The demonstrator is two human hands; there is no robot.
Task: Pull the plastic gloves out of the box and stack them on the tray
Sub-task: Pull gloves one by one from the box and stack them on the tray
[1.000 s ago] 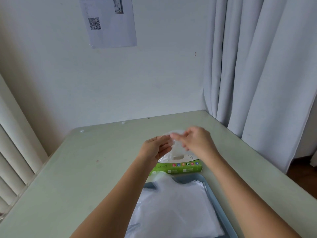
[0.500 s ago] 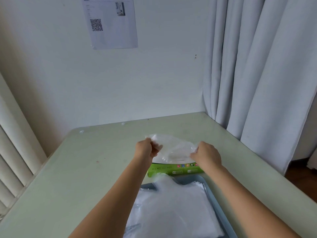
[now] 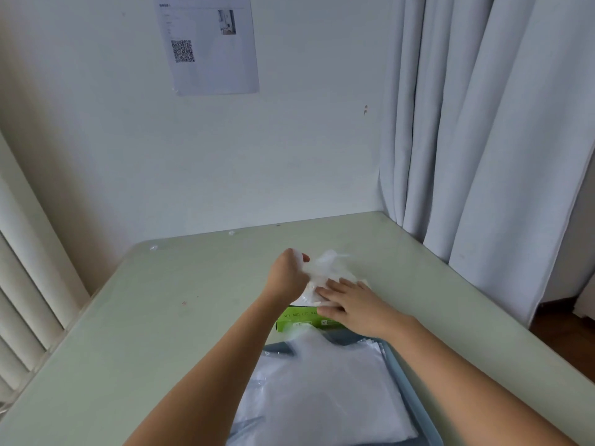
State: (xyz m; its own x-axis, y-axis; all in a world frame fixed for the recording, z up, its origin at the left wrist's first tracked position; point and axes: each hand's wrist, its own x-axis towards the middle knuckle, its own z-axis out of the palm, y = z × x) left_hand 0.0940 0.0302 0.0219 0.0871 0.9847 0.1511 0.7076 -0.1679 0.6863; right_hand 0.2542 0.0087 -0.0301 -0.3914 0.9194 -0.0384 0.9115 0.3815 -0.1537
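Okay so the green box (image 3: 299,318) is sitting on the pale green table (image 3: 161,317) right at 12 o'clock from the blue-grey tray (image 3: 399,371), basically butting up against its far edge. The left hand (image 3: 286,278) is hovering at about 11 o'clock off the box, fingers curled tight and gripping a crumpled clear glove (image 3: 331,263) that's bunching up above the box opening. Whether the tail end of it is out of the slot or not, can't tell, the plastic's too see-through. The right hand (image 3: 351,304) is coming in from 4 o'clock and lying flat over the box top, fingers straight and pressing down on it, not grabbing anything. So the hands are sitting close together, nearly touching over the box, one clamping plastic and one just holding the box down. The stack of gloves (image 3: 322,397) is lying flat in the tray, with one bit poking up at its 12 o'clock end toward the box. Around the scene, a grey curtain (image 3: 483,123) is hanging at 2 o'clock, a sheet of paper (image 3: 209,59) with a QR code is sticking on the wall at 12, and some blinds (image 3: 19,300) are showing at 9.
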